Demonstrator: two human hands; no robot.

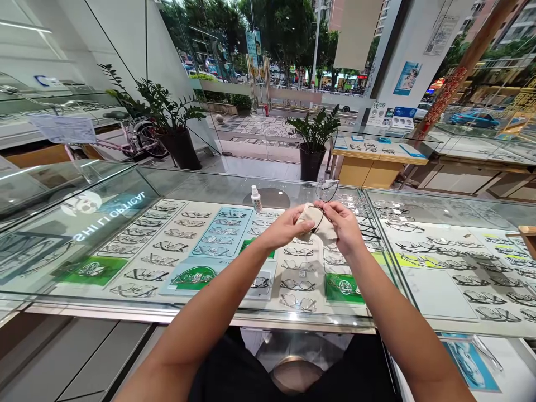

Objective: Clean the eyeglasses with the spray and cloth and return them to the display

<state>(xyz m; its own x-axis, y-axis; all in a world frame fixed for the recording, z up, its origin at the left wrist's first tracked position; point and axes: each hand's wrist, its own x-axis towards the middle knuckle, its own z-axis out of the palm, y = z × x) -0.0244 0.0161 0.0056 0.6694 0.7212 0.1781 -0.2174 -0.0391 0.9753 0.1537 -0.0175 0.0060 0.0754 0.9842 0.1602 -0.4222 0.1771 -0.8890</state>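
My left hand [288, 228] is closed around a beige cleaning cloth [309, 214], which is folded over part of a pair of eyeglasses [328, 191]. One thin-rimmed lens sticks up beyond my fingers, and a dark part of the frame shows against the cloth. With fingertips pinched together, my right hand [344, 221] grips the eyeglasses from the other side. Both hands are held close together above the glass display counter [201, 192]. A small white bottle [255, 198] stands upright on the counter, beyond my left hand.
Beneath the glass lie rows of eyeglasses [297, 285] with green and blue cards. Another display case [444, 312] adjoins on the right. Potted plants [312, 159] stand beyond the counter, before glass doors onto a street. A low wooden display cabinet [368, 170] stands further right.
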